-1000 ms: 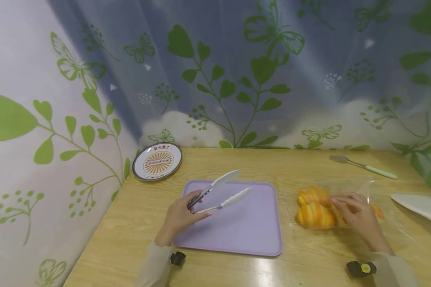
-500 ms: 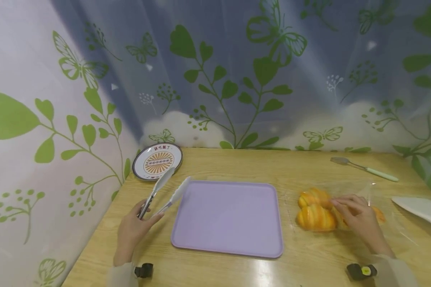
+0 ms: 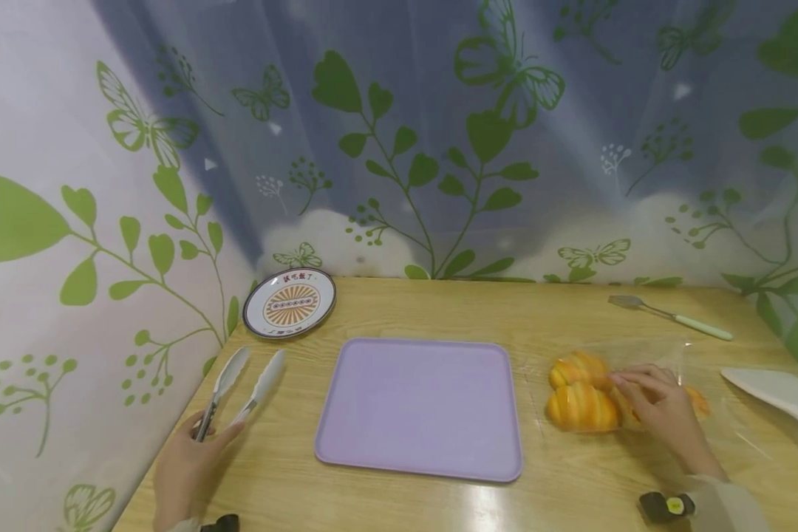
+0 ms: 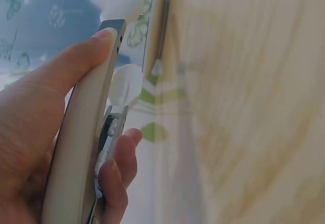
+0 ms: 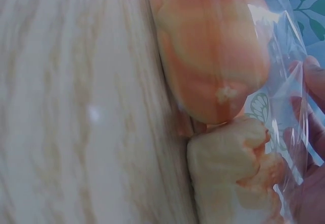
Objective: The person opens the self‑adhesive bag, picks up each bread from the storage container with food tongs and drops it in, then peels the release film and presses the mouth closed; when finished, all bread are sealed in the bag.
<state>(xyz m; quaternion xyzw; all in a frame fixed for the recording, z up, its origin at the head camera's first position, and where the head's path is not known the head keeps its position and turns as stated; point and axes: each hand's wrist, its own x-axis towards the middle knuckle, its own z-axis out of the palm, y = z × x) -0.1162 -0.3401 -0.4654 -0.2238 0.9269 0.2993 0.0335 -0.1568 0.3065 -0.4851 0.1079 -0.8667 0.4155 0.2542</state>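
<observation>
At the left of the table in the head view, my left hand (image 3: 186, 467) grips a pair of metal tongs (image 3: 229, 375) whose arms are spread, nothing between them. Up close in the left wrist view, the thumb lies along one arm of the tongs (image 4: 84, 137) and fingers curl at the other. My right hand (image 3: 668, 417) pinches the film of a clear plastic bag (image 3: 661, 351) on the right side. Inside lie striped golden croissants (image 3: 581, 406); another piece of bread is partly hidden under the hand. The right wrist view shows a croissant (image 5: 218, 46) and a pale bread piece (image 5: 223, 163).
A light purple tray (image 3: 419, 406) lies mid-table between the hands. At the back left stands a white patterned plate (image 3: 291, 303). A green-handled spatula-like utensil (image 3: 701, 325) lies at the back right, and a white flat-bladed tool (image 3: 774, 391) at the right edge.
My left hand has carried the tongs from over the purple tray leftward and nearer to me, past its left side. My right hand stays at the bag.
</observation>
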